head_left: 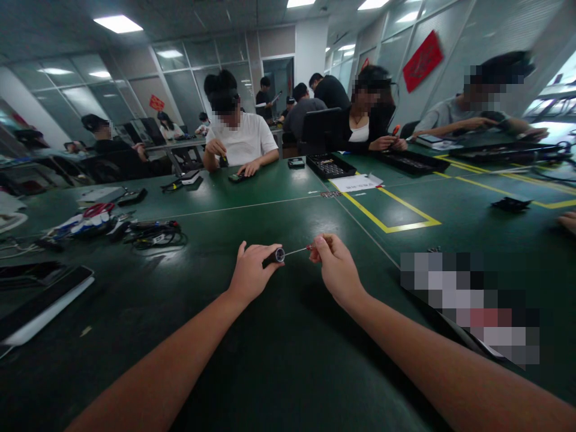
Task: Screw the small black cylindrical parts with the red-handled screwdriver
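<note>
One blk tube (269, 259) pinched, L hand (250, 269), ctr frame; R hand (336, 264) pinching screwdriver (297, 251), shaft pointing frame-left to tube's end.

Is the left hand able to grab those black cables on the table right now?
Probably not right away: the left hand is holding a dark cylinder and would likely need to let go first. Nothing seems to block its way across the green tabletop to the black cables.

Red handle (311, 248) partly hidden by right hand (336, 264); forearms (180, 354) cut off.
</note>
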`<state>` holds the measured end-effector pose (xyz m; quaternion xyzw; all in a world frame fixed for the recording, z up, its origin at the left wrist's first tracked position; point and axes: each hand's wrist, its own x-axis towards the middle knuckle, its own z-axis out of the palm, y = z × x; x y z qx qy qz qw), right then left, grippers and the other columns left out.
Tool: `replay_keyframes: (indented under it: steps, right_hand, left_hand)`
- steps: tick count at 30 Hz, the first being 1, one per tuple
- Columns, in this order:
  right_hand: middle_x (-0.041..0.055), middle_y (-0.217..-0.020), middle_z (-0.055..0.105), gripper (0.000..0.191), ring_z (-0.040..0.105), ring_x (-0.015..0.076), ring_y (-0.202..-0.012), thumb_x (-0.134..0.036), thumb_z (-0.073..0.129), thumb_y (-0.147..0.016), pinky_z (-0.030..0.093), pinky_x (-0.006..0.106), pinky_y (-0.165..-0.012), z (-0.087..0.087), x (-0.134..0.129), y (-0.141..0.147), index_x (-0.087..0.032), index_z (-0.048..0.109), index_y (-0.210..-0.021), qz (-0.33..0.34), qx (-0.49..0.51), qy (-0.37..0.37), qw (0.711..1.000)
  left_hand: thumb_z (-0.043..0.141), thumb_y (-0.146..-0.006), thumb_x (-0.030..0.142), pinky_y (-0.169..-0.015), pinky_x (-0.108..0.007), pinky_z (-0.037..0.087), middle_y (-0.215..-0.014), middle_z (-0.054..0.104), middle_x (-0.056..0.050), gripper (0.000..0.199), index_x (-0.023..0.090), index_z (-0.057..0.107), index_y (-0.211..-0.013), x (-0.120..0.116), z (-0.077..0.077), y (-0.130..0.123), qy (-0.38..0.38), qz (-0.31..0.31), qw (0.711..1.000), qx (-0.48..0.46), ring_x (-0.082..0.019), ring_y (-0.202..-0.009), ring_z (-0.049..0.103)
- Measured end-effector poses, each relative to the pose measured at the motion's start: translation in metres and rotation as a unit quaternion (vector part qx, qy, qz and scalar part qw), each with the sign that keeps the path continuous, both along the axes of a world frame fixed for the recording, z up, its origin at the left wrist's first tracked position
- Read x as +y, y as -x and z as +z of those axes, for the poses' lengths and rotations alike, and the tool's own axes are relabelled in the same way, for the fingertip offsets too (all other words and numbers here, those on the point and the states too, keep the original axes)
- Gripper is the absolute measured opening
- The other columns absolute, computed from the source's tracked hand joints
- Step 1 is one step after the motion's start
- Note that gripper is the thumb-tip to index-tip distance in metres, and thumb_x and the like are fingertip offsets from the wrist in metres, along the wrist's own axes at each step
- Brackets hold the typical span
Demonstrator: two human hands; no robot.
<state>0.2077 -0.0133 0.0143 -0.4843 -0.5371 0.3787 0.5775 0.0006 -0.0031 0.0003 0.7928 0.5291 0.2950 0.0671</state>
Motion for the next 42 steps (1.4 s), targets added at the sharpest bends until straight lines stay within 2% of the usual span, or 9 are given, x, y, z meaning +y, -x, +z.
replay_keyframes:
  steps: [13,17,21,24,28,30,34,39,42]
  right_hand:
    - [0.0005,-0.076,0.062,0.022,0.059,0.0182,-0.071,-0.044,0.049,-0.098,0.046,0.033,-0.07,0.007,-0.008,0.0,-0.023,0.057,-0.093,0.012,-0.034,-0.034,0.999]
    - [-0.0011,-0.068,0.059,0.033,0.056,0.0166,-0.062,-0.052,0.048,-0.099,0.043,0.031,-0.062,0.011,-0.012,0.001,-0.023,0.062,-0.09,0.018,-0.045,-0.026,0.998]
    - [-0.0029,-0.056,0.051,0.043,0.05,0.0158,-0.052,-0.056,0.044,-0.099,0.036,0.031,-0.053,0.014,-0.013,0.001,-0.022,0.067,-0.086,-0.009,-0.076,-0.004,0.997]
    - [-0.0023,-0.061,0.054,0.034,0.053,0.0171,-0.058,-0.046,0.045,-0.099,0.039,0.031,-0.058,0.011,-0.012,0.0,-0.022,0.068,-0.097,-0.007,-0.096,-0.026,0.995]
    - [-0.0014,-0.07,0.058,0.027,0.057,0.0184,-0.066,-0.036,0.044,-0.097,0.043,0.031,-0.062,0.006,-0.01,0.0,-0.022,0.063,-0.109,0.019,-0.068,-0.013,0.997]
    - [-0.0014,-0.07,0.058,0.025,0.058,0.0185,-0.065,-0.04,0.045,-0.097,0.042,0.031,-0.061,0.006,-0.01,0.0,-0.022,0.062,-0.104,0.012,-0.079,-0.012,0.997]
    - [0.0007,-0.069,0.06,0.036,0.059,0.0193,-0.065,-0.05,0.041,-0.1,0.041,0.032,-0.062,0.007,-0.009,0.0,-0.023,0.061,-0.088,-0.02,-0.134,-0.016,0.991]
    - [0.0017,-0.08,0.063,0.025,0.059,0.0196,-0.07,-0.041,0.042,-0.099,0.044,0.034,-0.067,0.004,-0.008,0.001,-0.023,0.059,-0.1,-0.005,-0.138,-0.021,0.99]
    - [-0.0005,-0.075,0.058,0.021,0.056,0.0183,-0.067,-0.04,0.046,-0.095,0.046,0.033,-0.066,0.0,-0.005,0.003,-0.023,0.057,-0.1,0.015,-0.069,-0.005,0.997]
  left_hand:
    - [0.07,-0.092,0.034,-0.121,-0.064,0.017,-0.121,0.069,-0.002,0.033,0.034,0.065,-0.124,-0.001,0.003,-0.001,0.011,0.003,1.0,-0.017,-0.026,-0.116,0.06]
    - [0.072,-0.091,0.035,-0.121,-0.064,0.018,-0.12,0.07,-0.001,0.034,0.034,0.065,-0.124,-0.002,0.002,-0.001,0.009,0.003,1.0,-0.018,-0.026,-0.115,0.061]
    - [0.073,-0.09,0.035,-0.121,-0.064,0.018,-0.118,0.07,-0.001,0.035,0.033,0.065,-0.125,-0.002,0.001,0.0,0.007,-0.004,1.0,-0.01,-0.025,-0.115,0.061]
    - [0.072,-0.091,0.035,-0.121,-0.064,0.019,-0.12,0.07,-0.002,0.035,0.033,0.065,-0.126,-0.001,0.002,0.001,0.012,-0.006,1.0,-0.011,-0.026,-0.116,0.061]
    - [0.073,-0.091,0.033,-0.12,-0.064,0.02,-0.12,0.07,-0.001,0.034,0.034,0.066,-0.124,0.0,0.002,0.001,0.013,-0.002,1.0,-0.012,-0.026,-0.116,0.061]
    - [0.074,-0.09,0.031,-0.12,-0.064,0.021,-0.119,0.07,0.0,0.034,0.034,0.067,-0.123,0.0,0.002,0.001,0.01,-0.006,1.0,-0.009,-0.025,-0.116,0.061]
    - [0.075,-0.089,0.031,-0.12,-0.063,0.021,-0.119,0.071,0.0,0.035,0.034,0.067,-0.123,-0.001,0.001,0.0,0.005,-0.012,1.0,-0.003,-0.025,-0.115,0.062]
    - [0.073,-0.09,0.032,-0.119,-0.064,0.023,-0.12,0.07,-0.001,0.032,0.034,0.067,-0.122,0.0,0.002,0.001,0.001,-0.002,1.0,-0.004,-0.026,-0.116,0.062]
    - [0.072,-0.091,0.032,-0.119,-0.062,0.024,-0.122,0.07,-0.001,0.032,0.033,0.066,-0.123,0.001,0.004,0.006,-0.02,0.007,1.0,-0.012,-0.026,-0.117,0.061]
